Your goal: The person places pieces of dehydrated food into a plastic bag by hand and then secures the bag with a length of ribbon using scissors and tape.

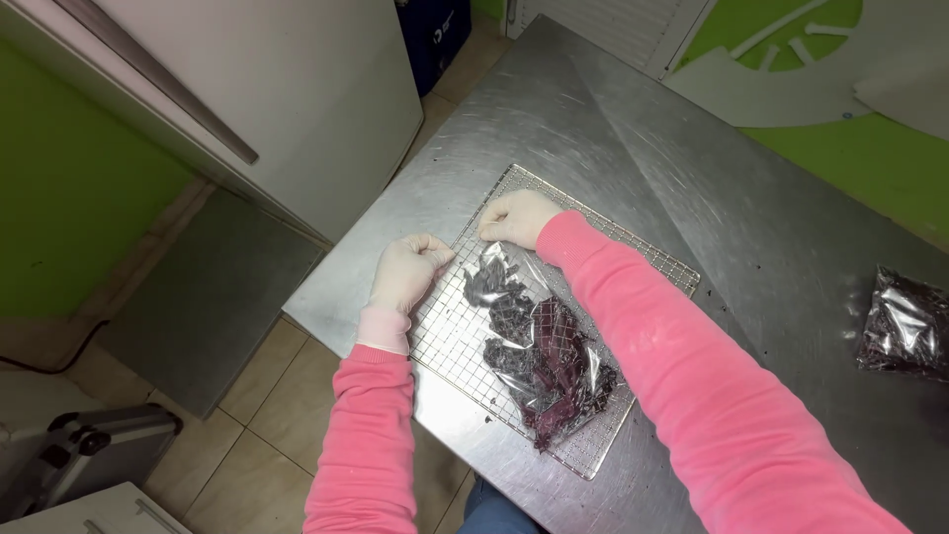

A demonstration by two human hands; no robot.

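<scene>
Clear plastic bag of dark purple pieces lies on a square wire rack at frame centre, long axis running toward lower right. Both gloved hands meet its upper-left end: right hand pinching the bag's mouth, left hand curled just beside.

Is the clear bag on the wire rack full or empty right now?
Partly full. The clear bag lies flat on the wire rack, dark purple pieces filling its lower end. The left hand and right hand pinch its emptier top end.
</scene>
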